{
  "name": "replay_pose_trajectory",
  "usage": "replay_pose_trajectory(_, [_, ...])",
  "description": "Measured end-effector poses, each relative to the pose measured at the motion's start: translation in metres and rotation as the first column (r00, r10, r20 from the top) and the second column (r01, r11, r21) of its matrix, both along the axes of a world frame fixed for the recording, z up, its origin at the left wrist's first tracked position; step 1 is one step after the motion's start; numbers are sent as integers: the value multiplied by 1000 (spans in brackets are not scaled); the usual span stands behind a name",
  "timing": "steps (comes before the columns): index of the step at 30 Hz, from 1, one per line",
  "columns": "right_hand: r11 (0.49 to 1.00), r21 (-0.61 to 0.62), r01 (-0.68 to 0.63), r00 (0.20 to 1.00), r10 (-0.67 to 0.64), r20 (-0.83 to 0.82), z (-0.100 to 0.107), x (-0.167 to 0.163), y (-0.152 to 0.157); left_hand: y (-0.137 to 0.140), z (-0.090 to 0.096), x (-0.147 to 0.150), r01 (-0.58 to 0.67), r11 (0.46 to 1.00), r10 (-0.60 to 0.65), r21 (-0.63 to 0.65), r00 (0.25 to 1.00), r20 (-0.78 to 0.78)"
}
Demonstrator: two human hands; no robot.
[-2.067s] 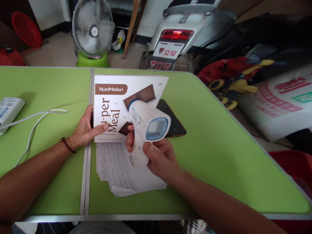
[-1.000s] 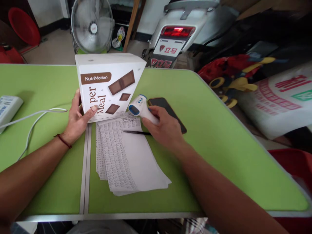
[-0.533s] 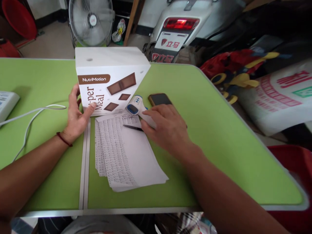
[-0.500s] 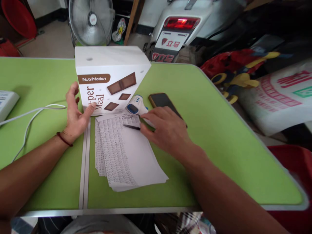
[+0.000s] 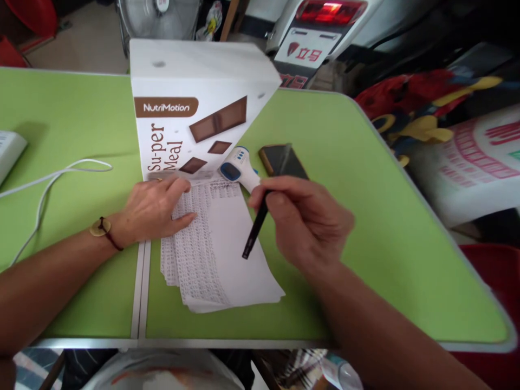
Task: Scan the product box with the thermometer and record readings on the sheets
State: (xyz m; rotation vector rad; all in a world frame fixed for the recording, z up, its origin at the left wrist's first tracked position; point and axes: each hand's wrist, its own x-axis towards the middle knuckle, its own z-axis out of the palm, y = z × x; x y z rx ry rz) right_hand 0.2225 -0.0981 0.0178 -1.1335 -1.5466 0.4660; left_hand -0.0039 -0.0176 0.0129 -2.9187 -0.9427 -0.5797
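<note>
A black pen (image 5: 257,225) is pinched between the thumb and fingers of my right hand (image 5: 309,219), raised over the right side of the papers. Its lower end points down toward a blank part of the top sheet (image 5: 235,244). Dense rows of handwriting fill the sheet's left side. My left hand (image 5: 156,208) lies on the upper left of the papers, thumb apart from the fingers. Just behind it stands a white NutriMotion box (image 5: 162,86). A white and blue infrared thermometer (image 5: 239,165) lies by the box, its handle running toward my right fingers.
A dark phone (image 5: 280,161) lies behind my right hand on the green table (image 5: 390,260). At the left are a white cable (image 5: 52,176) and part of a white device (image 5: 10,157). Beyond the table stand a fan (image 5: 162,19) and a vehicle with a red tail light (image 5: 331,12).
My left hand has left the box's side and moved down right onto the papers. The pen, lying on the sheet before, is now lifted in my right hand. The view has shifted slightly.
</note>
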Motion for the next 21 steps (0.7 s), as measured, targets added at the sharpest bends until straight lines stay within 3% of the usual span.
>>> replay_pose_trajectory(3, [952, -39, -304, 943, 294, -156, -9, -9, 0, -4, 5, 3, -66, 994, 48, -84, 979, -199])
replay_pose_trajectory(6, [909, -121, -398, 917, 392, -71, -20, -15, 0, -7, 10, 7, -77, 991, 42, -114, 958, -282])
replay_pose_trajectory(9, [932, -127, -340, 940, 342, -2, -23, -18, -5, -6, 10, 9, -74, 990, 34, -121, 952, -304])
replay_pose_trajectory(12, [961, -116, -251, 968, 245, -61, -17, -21, -11, -5, 7, 8, -65, 991, 28, -116, 956, -291])
replay_pose_trajectory(17, [955, -209, -211, 977, 207, -43, -13, -26, -9, -4, 4, 9, -49, 993, 19, -111, 966, -256])
replay_pose_trajectory(21, [965, -260, -25, 998, 38, 43, -20, -26, -2, -3, 5, 8, -50, 993, 21, -111, 968, -248])
